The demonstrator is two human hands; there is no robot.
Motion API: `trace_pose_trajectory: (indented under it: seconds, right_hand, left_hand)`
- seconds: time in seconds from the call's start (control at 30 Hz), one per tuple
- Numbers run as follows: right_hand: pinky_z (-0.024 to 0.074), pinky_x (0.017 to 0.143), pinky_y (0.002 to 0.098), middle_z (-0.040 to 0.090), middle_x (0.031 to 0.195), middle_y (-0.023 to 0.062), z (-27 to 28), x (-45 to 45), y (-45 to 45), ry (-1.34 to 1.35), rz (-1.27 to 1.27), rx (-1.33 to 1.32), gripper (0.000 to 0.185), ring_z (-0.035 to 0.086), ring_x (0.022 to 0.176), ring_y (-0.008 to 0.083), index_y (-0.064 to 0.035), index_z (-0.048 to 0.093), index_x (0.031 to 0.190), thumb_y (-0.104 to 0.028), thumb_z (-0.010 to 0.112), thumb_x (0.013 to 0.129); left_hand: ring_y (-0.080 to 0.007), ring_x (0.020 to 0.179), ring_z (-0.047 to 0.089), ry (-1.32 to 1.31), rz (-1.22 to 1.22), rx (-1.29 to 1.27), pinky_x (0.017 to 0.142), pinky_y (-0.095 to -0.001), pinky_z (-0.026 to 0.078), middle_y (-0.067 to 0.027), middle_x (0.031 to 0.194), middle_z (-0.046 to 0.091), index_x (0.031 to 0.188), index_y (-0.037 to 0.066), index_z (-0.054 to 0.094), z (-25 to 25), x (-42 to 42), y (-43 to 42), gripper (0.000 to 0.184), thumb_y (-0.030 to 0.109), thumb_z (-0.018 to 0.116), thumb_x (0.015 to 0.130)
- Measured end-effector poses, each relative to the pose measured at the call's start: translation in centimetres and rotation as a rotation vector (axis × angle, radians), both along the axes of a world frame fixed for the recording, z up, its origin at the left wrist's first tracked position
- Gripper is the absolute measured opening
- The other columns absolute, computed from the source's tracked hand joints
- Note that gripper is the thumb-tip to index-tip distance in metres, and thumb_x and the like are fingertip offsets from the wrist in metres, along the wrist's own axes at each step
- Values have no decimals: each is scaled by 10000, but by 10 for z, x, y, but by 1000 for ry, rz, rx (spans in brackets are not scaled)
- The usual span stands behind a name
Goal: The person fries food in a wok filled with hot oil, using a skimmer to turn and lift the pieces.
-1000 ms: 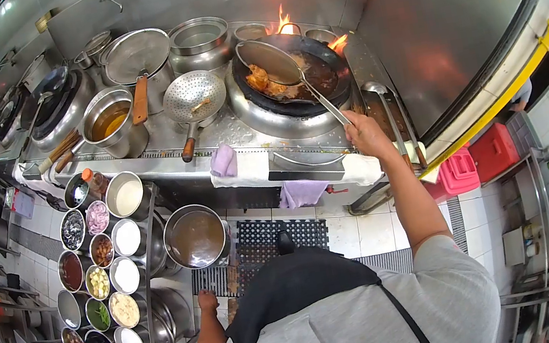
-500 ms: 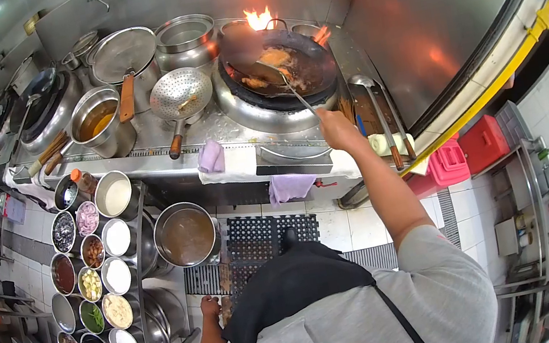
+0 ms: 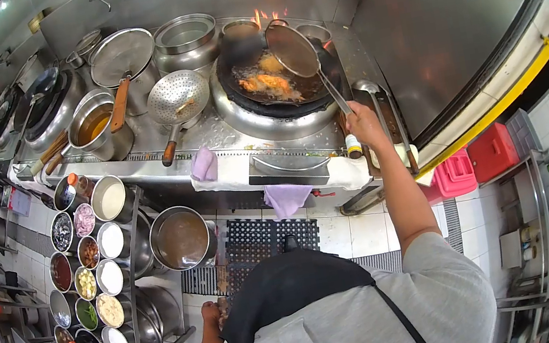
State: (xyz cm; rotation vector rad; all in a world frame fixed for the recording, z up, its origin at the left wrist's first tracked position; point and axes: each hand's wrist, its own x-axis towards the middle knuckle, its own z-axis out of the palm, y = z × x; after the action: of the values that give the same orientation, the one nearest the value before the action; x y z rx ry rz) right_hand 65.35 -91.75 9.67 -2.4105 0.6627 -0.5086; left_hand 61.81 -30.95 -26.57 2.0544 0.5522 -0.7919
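Observation:
My right hand (image 3: 366, 123) is closed on the long metal handle of a round strainer (image 3: 292, 48). The strainer's head is tilted up over the right side of a black wok (image 3: 318, 86). Orange-brown fried pieces (image 3: 269, 85) bubble in the oil beside it. Flames (image 3: 259, 17) rise behind the wok. My left hand (image 3: 210, 313) hangs low beside the black apron (image 3: 294, 288), its fingers curled; whatever it may hold is hidden.
Left of the wok stand a perforated ladle (image 3: 179, 96), a pot of amber liquid (image 3: 97, 128) and a lidded pot (image 3: 185, 34). A rack of ingredient tins (image 3: 110, 240) is at my left, near a pot of brown liquid (image 3: 182, 238). More ladles (image 3: 368, 86) lie at the right.
The strainer has come up out of the oil and swung right, tilting above the wok. My right hand has shifted right. The flames are smaller, and the fried pieces show more fully.

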Motion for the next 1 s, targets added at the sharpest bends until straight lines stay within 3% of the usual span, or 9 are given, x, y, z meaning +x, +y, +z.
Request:
trace_pose_trajectory:
  seconds: [0.23,0.3,0.37,0.5,0.63,0.67,0.73,0.77,1.0]
  right_hand:
    - [408,550,272,516,632,26,9,-29,12,18,115,168,287,488,576,119,-21,576,1086,-86,428,848]
    - [358,479,202,483,637,-29,8,-33,0,-1,102,329,289,428,531,53,-45,561,1117,-75,412,871]
    - [410,550,282,516,639,30,15,-31,-15,-27,61,425,239,495,595,116,-8,571,1039,-79,450,846]
    - [431,566,305,554,672,62,-8,-4,-57,-48,-55,267,290,536,603,154,-2,557,1095,-102,451,844]
    - [460,560,327,601,668,106,-36,28,-77,-62,-174,235,200,592,591,197,-1,575,931,-120,448,833]
    - [443,481,328,580,620,93,-40,35,-77,-95,-188,345,159,562,515,183,-17,574,831,-93,435,842]
    - [286,325,236,467,582,16,-48,50,-73,-91,-173,610,170,397,407,89,-37,509,979,-42,407,843]
    - [278,317,227,466,587,28,-50,56,-67,-190,-216,841,61,397,412,85,-50,467,875,-23,416,854]
    - [307,330,230,510,690,98,-48,103,-65,-334,-192,1401,72,424,453,109,-15,417,925,23,420,863]
  left_hand:
    - [-198,517,545,55,102,-188,403,-341,437,-98,703,587,908,83,509,-41,10,-19,110,42,547,813]
    - [-230,588,603,36,61,-129,454,-352,485,-105,775,629,870,75,541,-39,9,-23,66,82,581,818]
    - [-219,562,585,31,47,-160,444,-345,478,-95,765,618,879,86,533,-42,12,-27,52,74,559,835]
    - [-209,526,557,62,81,-152,441,-346,473,-86,753,607,884,98,528,-47,13,-30,54,72,550,842]
    - [-172,449,505,49,129,-203,371,-324,399,-72,617,552,912,97,496,-38,2,-35,123,69,577,824]
    - [-173,444,502,31,141,-218,363,-319,391,-72,622,551,914,101,490,-34,-2,-37,118,72,571,833]
    - [-173,441,499,18,41,-112,362,-317,392,-74,661,564,935,108,488,-17,-8,-40,122,67,558,843]
    - [-172,447,503,54,69,-119,361,-314,391,-73,683,570,941,111,488,-16,-11,-40,125,60,548,844]
    - [-181,492,529,163,205,-70,357,-323,410,-77,747,588,1007,123,507,-7,-35,-40,207,12,495,833]
